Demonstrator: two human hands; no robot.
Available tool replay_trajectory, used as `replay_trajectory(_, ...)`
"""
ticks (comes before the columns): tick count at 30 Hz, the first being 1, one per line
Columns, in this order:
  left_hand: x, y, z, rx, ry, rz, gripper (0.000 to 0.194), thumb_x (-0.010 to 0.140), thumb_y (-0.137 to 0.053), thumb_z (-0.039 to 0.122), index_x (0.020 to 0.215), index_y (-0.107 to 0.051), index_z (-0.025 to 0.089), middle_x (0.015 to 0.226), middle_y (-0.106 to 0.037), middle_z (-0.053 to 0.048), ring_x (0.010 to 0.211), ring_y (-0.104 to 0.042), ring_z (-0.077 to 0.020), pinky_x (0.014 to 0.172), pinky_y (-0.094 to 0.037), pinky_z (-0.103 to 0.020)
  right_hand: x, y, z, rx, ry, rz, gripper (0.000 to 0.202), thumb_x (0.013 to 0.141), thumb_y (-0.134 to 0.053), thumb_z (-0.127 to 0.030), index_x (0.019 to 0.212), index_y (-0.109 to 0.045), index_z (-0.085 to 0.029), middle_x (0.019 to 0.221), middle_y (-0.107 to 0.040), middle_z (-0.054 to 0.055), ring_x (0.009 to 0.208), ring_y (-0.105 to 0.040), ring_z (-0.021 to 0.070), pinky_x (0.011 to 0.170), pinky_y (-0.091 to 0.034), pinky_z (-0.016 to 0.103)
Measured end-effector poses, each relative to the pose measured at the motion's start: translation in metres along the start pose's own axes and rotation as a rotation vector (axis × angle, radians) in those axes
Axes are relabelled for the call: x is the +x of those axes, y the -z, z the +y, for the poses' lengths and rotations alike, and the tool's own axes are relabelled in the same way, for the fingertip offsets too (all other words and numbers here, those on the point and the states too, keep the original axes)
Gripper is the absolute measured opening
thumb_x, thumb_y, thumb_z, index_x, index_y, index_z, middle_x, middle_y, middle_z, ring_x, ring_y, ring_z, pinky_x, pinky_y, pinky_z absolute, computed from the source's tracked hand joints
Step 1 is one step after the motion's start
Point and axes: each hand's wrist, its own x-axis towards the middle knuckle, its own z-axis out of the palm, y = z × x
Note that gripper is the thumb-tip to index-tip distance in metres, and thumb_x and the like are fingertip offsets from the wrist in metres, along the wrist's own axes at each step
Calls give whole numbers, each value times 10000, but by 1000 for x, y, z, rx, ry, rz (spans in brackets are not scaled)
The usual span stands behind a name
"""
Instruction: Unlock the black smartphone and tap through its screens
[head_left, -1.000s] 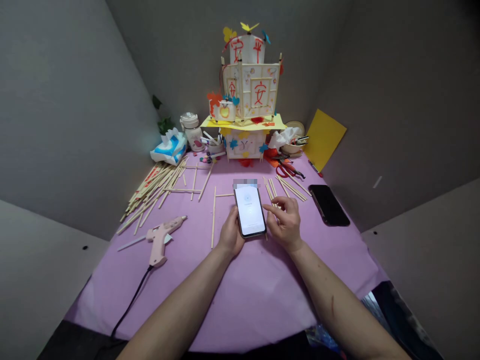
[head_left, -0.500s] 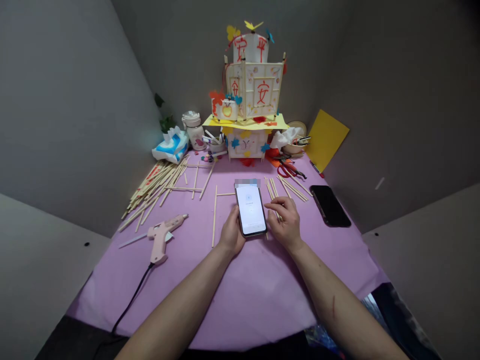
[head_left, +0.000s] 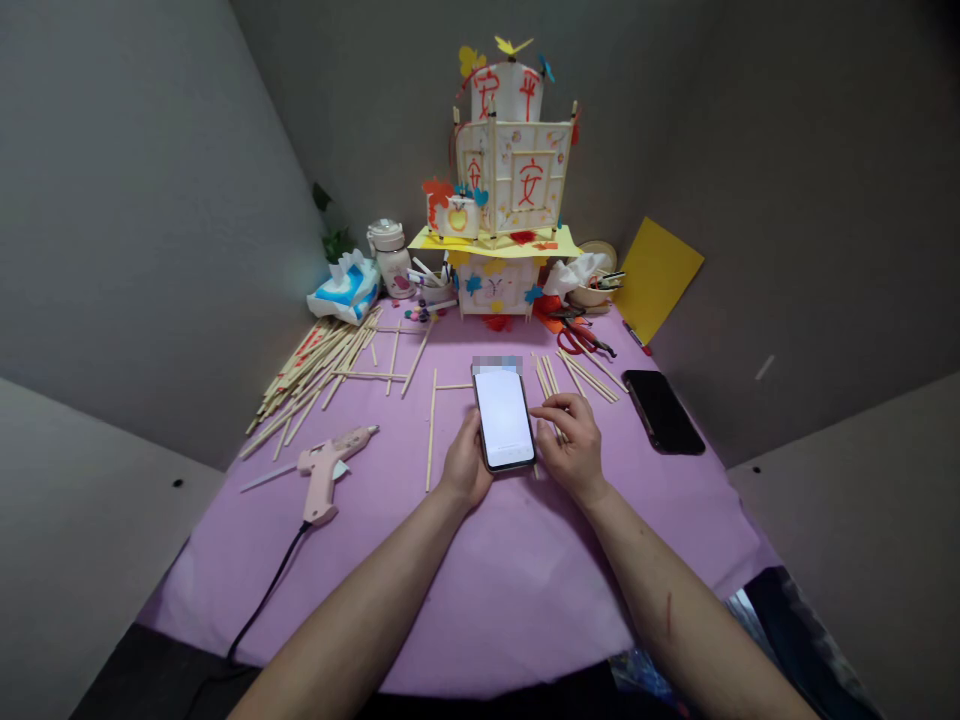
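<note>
A smartphone (head_left: 504, 420) with a lit, nearly blank white screen is held by my left hand (head_left: 466, 465), which wraps its lower left side. My right hand (head_left: 571, 445) hovers at the phone's right edge, index finger stretched toward it and the other fingers loosely bent; nothing shows in it. Beneath and beside the phone lie thin wooden sticks (head_left: 431, 430), some partly hidden by the phone and my hands. A pink hot glue gun (head_left: 322, 480) rests to the left with a glue stick in its rear. Behind the phone stands a tiered paper-and-stick lantern (head_left: 529, 180).
Left: a pile of sticks (head_left: 315, 385), a stick frame (head_left: 371, 377), a tissue pack (head_left: 345, 290) and a jar (head_left: 390, 260). Right: a dark phone (head_left: 664, 412), red-handled scissors (head_left: 574, 342) and a yellow sheet (head_left: 660, 275). The glue gun's cord (head_left: 270, 590) runs over the table's front edge.
Text and an icon on the phone's screen have gone, leaving it mostly white. The view has shifted slightly; both hands keep nearly the same pose.
</note>
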Motion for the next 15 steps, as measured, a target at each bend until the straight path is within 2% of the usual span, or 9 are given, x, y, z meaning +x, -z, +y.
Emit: replay_trajectory(15, -1, -2, 0, 18, 2, 12, 369, 971, -475, 384, 1154, -668, 129, 1092, -738, -116, 1014, -695, -268, 946, -528, -433, -2, 0, 1, 7, -1, 15, 184, 853, -564, -165, 921, -728, -212, 937, -585, 70, 898, -569, 216, 778, -504, 406)
